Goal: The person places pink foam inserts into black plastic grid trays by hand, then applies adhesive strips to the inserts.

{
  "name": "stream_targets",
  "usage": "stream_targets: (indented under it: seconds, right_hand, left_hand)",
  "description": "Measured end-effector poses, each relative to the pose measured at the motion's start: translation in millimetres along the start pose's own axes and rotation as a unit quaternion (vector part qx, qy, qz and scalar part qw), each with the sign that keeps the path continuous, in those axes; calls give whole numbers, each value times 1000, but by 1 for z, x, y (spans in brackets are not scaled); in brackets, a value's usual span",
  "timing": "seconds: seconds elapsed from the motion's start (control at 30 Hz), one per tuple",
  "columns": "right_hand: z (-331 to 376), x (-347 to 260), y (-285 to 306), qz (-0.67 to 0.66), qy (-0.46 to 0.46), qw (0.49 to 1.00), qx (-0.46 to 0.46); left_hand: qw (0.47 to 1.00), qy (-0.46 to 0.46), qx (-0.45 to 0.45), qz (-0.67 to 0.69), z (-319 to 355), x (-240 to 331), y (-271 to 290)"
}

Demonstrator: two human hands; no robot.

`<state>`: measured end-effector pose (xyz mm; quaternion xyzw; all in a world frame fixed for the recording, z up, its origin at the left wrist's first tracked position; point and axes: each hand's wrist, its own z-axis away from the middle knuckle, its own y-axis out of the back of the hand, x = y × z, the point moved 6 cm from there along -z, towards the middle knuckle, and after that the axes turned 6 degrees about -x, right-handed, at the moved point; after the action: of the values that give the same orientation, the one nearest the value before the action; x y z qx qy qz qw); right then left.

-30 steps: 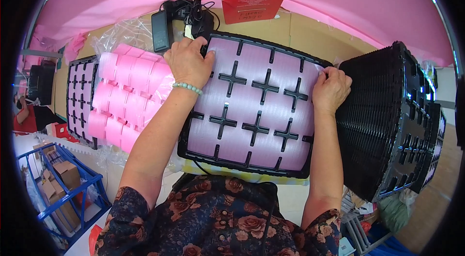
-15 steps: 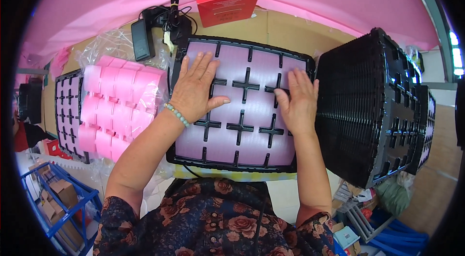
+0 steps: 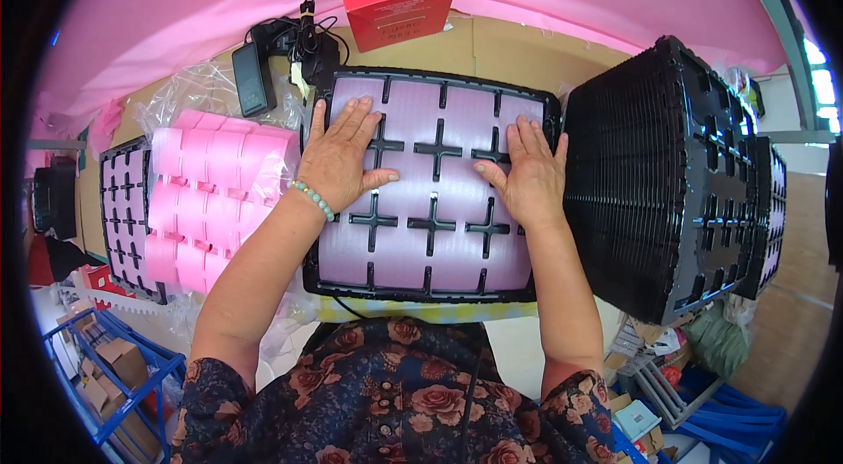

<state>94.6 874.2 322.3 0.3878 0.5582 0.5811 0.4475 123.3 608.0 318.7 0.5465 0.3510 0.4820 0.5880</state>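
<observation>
A black plastic tray (image 3: 311, 275) lies in front of me, lined with a shiny pale purple sheet (image 3: 404, 240). Black cross-shaped ridges (image 3: 438, 150) stand out through the sheet in rows. My left hand (image 3: 341, 157), with a beaded bracelet at the wrist, rests palm down on the tray's left part, fingers stretched toward the far edge and thumb out to the right. On the right part my right hand (image 3: 532, 174) lies flat in the same way, its thumb pointing left. Neither hand grips anything.
Left of the tray sit pink moulded sheets (image 3: 206, 165) in clear plastic. Beyond them stands another lined tray (image 3: 127, 209). A tall stack of black trays (image 3: 628, 183) adjoins on the right. Behind are a black power adapter (image 3: 254, 78) with cables and a red box (image 3: 399, 12).
The view has shifted slightly. My right hand has slid a little to the left on the purple sheet. Both hands stay flat on the tray.
</observation>
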Motion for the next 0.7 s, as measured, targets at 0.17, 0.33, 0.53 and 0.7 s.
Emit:
stream_targets:
  seconds: [0.17, 0.33, 0.53, 0.7]
  right_hand:
    - [-3, 0, 3, 13, -2, 1000, 4]
    - [18, 7, 19, -88, 27, 992, 91]
    - [135, -11, 39, -125, 121, 982, 73]
    - [181, -18, 13, -99, 103, 989, -25]
  left_hand:
    - [999, -8, 31, -6, 0, 2, 2]
    - [999, -6, 31, -7, 6, 0, 7]
    - [988, -97, 84, 81, 95, 28, 34]
    - [985, -128, -19, 114, 161, 46, 12]
